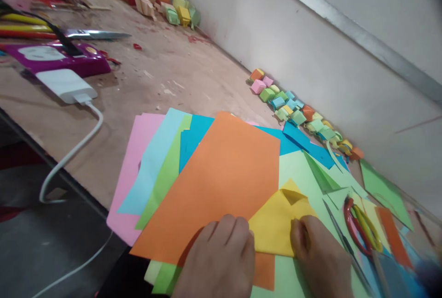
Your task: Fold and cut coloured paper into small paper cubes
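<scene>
One yellow sheet (272,229), presumably light, crease-prone, best edge-held: right hand (322,254) is pinching it; left hand (221,256) is resting curled, grip unclear.

Yellow paper (271,236) is looking smooth and matt, metal blades (100,34) are gleaming, glossy purple plastic casing (91,62) is shining near the left edge of the bench (207,58)!

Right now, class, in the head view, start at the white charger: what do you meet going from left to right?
White charger → pink paper → left hand → yellow paper → right hand → scissors beside that hand.
</scene>
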{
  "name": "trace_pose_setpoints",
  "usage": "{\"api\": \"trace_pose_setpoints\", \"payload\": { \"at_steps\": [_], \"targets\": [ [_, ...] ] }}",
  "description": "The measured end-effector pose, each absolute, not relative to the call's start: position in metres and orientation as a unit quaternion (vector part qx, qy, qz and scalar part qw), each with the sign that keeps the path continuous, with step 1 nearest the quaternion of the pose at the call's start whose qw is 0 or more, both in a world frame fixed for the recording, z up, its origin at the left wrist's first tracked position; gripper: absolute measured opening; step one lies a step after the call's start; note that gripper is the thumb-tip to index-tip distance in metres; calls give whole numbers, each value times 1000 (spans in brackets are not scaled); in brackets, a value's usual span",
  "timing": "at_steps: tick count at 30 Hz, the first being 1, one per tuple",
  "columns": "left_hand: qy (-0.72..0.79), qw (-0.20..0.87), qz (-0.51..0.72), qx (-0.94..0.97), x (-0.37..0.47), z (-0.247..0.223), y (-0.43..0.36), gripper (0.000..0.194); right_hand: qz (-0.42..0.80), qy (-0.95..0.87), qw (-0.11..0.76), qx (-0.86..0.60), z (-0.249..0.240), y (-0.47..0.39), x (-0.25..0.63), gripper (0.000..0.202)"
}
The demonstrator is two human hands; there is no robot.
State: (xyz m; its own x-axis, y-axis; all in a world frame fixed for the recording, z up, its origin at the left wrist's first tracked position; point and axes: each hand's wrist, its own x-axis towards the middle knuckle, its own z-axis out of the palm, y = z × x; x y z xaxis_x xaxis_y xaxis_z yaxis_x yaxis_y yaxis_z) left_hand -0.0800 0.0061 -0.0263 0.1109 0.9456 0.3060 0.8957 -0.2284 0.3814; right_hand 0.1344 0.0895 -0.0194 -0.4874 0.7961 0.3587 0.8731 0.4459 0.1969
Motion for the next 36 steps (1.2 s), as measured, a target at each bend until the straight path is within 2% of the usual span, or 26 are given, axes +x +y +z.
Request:
{"api": "trace_pose_setpoints", "payload": {
  "at_steps": [4, 8, 12, 14, 18, 23, 27, 29, 31, 36],
  "targets": [
    [584, 68, 223, 778, -73, -25, 5, 19, -161, -853, 147, -474, -23, 93, 134, 20],
    [567, -11, 149, 810, -66, -22, 3, 17, -135, -859, 171, -463, -24, 98, 132, 14],
    [573, -70, 137, 805, -58, -22, 3, 55, -132, -858, 186, -460, -24, 99, 130, 11],
    [579, -69, 131, 802, -56, -21, 4, 63, -116, -860, 187, -461, -24, 100, 133, 12],
    [580, -82, 94, 805, -57, -16, 6, 60, -86, -879, 197, -425, -23, 103, 152, 16],
    [571, -90, 75, 813, -58, -15, 6, 66, -171, -896, 131, -388, -11, 94, 173, 21],
    [575, -87, 65, 811, -57, -16, 4, 63, -193, -908, 141, -345, -1, 67, 156, 30],
    [571, -90, 60, 813, -57, -16, 4, 63, -155, -930, 140, -303, 0, 51, 139, 35],
    [564, -94, 57, 818, -59, -16, 4, 64, -108, -938, 117, -308, -2, 38, 127, 42],
    [549, -103, 62, 827, -64, -16, 6, 64, -146, -924, 99, -338, -6, 27, 132, 40]
  ]
}}
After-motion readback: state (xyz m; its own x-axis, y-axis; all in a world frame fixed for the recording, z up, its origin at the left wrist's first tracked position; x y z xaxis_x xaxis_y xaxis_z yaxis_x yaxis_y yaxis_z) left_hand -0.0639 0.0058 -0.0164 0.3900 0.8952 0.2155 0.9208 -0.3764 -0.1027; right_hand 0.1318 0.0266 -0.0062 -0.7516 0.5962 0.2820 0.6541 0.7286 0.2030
